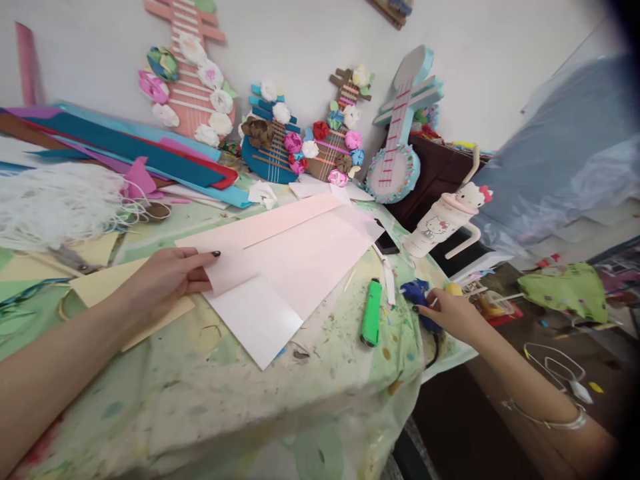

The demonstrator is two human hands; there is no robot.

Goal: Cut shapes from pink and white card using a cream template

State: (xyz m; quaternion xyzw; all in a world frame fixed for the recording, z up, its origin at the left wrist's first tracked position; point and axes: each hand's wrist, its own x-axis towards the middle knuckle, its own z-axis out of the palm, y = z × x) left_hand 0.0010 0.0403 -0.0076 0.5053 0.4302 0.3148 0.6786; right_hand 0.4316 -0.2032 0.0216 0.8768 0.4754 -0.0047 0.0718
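My left hand (167, 273) lies on the table with its fingers closed on a folded corner of a large pale pink paper sheet (295, 257). The sheet spreads across the middle of the cloth-covered table (210, 400). My right hand (445, 312) reaches to the table's right edge and closes around a blue glue gun (416, 293) with a yellow part beside it. A green lighter-like tool (371, 311) lies between the sheet and my right hand.
Paper guitars decorated with flowers (280, 143) lean on the wall behind. Coloured paper rolls (130, 150) and white shredded strands (55, 203) fill the left. A cartoon-cat tumbler (443, 223) stands at the right edge. Yellow card (100, 283) lies under my left wrist.
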